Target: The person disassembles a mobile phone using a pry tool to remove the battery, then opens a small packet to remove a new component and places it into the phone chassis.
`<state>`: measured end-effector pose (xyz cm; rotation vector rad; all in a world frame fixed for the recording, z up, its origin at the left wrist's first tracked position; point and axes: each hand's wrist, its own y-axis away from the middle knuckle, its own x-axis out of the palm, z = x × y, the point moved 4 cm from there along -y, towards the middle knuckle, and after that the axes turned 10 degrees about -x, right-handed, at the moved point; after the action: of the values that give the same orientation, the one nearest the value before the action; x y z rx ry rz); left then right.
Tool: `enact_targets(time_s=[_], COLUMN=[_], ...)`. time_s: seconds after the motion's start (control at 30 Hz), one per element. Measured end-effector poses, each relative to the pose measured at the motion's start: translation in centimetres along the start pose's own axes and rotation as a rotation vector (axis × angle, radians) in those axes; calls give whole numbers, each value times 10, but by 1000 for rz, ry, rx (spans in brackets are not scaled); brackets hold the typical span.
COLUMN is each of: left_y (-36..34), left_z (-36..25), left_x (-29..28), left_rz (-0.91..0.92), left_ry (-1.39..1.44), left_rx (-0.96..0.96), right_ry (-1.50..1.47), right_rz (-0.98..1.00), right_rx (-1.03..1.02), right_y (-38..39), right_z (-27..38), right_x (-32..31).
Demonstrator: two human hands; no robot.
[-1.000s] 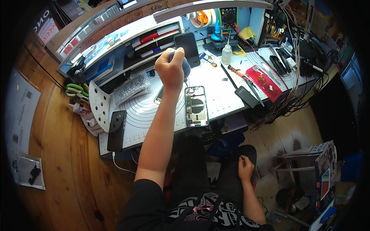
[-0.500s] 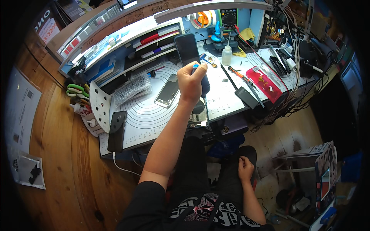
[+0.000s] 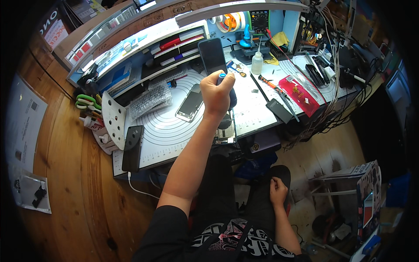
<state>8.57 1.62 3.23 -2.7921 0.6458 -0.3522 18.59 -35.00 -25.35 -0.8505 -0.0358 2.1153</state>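
- Left grip (image 3: 217, 97): clenched round blue tool (image 3: 232, 97), tip hidden.
- Opened phone (image 3: 228, 131): on counter (image 3: 253, 111), under and bodyward of left grip, the nearer; long axis runs away from body.
- Right grip (image 3: 278, 191): curled on thigh (image 3: 260, 196); can't tell if holding anything.

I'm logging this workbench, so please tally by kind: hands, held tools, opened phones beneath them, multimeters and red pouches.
Hands (left hand, right hand): 2
Held tool: 1
Opened phone: 1
Multimeter: 1
Red pouch: 1
Total: 6
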Motion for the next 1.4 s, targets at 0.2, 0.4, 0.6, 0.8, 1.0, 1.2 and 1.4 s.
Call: enact_targets(time_s=[0.2, 0.4, 0.6, 0.8, 1.0, 1.2, 1.4], left_y=[3, 25, 33, 16, -19, -52, -52], left_z=[-4, -21, -26, -35, -34, -14, 5], left_x=[5, 5, -21, -42, -40, -38, -18], left_rz=[-8, 134, 20, -173, -181, -169, -142], left_ry=[25, -19, 8, 82, 88, 35, 87], left_rx=[-14, -183, -187, -73, 22, 73, 42], right_ry=[-1, -2, 1, 11, 14, 5, -8], right_rz=[-4, 2, 0, 0, 1, -7, -12], right_rx=[0, 13, 15, 11, 9, 13, 10], right_y=[0, 0, 0, 0, 0, 0, 2], right_z=[-2, -3, -1, 0, -1, -3, -5], right_x=[1, 1, 0, 1, 0, 1, 3])
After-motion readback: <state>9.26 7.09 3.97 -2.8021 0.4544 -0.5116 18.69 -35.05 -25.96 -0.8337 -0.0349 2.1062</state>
